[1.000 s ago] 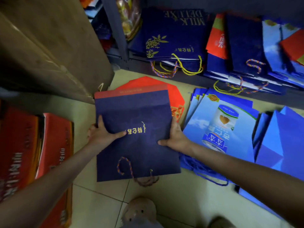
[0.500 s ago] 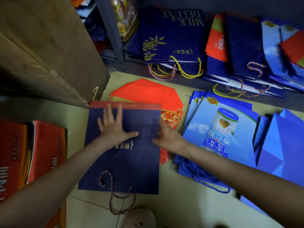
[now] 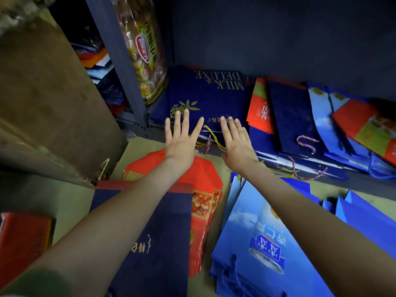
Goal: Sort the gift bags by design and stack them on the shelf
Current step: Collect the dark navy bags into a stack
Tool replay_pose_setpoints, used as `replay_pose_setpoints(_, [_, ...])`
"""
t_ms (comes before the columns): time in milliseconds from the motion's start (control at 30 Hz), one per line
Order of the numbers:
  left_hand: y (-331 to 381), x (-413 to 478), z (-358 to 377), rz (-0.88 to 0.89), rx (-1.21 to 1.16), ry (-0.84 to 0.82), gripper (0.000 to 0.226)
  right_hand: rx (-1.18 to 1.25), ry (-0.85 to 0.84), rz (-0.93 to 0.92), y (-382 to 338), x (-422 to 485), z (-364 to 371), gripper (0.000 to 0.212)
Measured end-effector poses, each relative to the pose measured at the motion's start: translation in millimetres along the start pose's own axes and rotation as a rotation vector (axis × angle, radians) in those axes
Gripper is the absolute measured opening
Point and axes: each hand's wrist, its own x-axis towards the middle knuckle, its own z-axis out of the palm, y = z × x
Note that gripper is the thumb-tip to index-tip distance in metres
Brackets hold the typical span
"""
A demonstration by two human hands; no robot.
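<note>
Plainly, the navy gift bag (image 3: 214, 97) shows gold "MILK DELUXE" lettering.

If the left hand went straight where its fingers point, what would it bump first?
Most likely the navy MILK DELUXE bag. The left hand has straight fingers aimed right at it. Depth is unclear, so it may be touching already.

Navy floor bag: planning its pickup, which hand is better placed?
Probably left: the arm of the left hand lies directly over the navy bag, while that of the right hand crosses the light-blue bags.
</note>
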Motion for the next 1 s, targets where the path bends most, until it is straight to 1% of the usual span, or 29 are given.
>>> replay_pose_setpoints(67, [-3.1,13.2,0.6,0.053,0.107,-0.035,0.082,0.011,-0.046,-0.015,-1.2,4.1,3.5,0.098])
replay_pose_setpoints(200, [-11.2,29.5,3.4,0.131,0.116,-0.092,0.064,0.010,-0.073,-0.001,-0.3,8.2,9.2,0.092])
replay_pose_setpoints(267, [-15.6,26.3,6.0,0.177,0.130,-0.090,0.058,-0.005,-0.066,0.014,0.4,9.5,9.7,0.092])
replay_pose_setpoints(333, [-23.9,21.0,11.6,0.214,0.116,-0.001,0.072,0.024,-0.039,0.054,1.1,10.0,8.4,0.092])
replay_pose_setpoints(367, [-30.1,17.2,11.4,0.232,0.121,0.077,0.074,0.048,-0.025,0.080,2.2,10.1,7.0,0.093])
replay_pose_setpoints(467, [-53.7,-1.3,10.1,0.325,0.082,0.250,0.059,0.085,-0.044,0.136,5.4,8.4,1.0,0.097])
replay_pose_setpoints(533, [-69.3,-15.7,7.9,0.351,0.094,0.294,0.054,0.061,-0.086,0.148,4.3,5.6,-3.8,0.102])
replay_pose_setpoints(600, [-79.9,-28.9,1.9,0.373,0.105,0.316,0.053,0.026,-0.135,0.145,-1.0,-0.4,-8.2,0.100])
replay_pose_setpoints(700, [-84.8,-41.9,-10.9,0.355,0.106,0.308,0.053,-0.025,-0.199,0.096,-12.5,-15.3,-13.9,0.083])
replay_pose_setpoints(767, [-86.4,-53.6,-17.6,0.331,0.090,0.308,0.053,-0.027,-0.207,0.061,-18.5,-28.1,-19.5,0.076])
replay_pose_setpoints(867, [-86.3,-78.9,-21.7,0.295,0.070,0.260,0.053,-0.107,-0.194,-0.023,-29.7,-52.6,-26.7,0.074])
replay_pose_setpoints(933, [-82.3,-91.8,-24.6,0.286,0.059,0.174,0.066,-0.156,-0.173,-0.115,-42.9,-69.6,-31.4,0.071])
replay_pose_setpoints(967, [-79.5,-97.4,-25.3,0.297,0.058,0.149,0.069,-0.149,-0.186,-0.163,-49.1,-77.8,-34.1,0.071])
replay_pose_setpoints(1000, [-77.1,-102.8,-24.6,0.320,0.059,0.156,0.066,-0.120,-0.223,-0.213,-53.2,-85.2,-36.9,0.073])
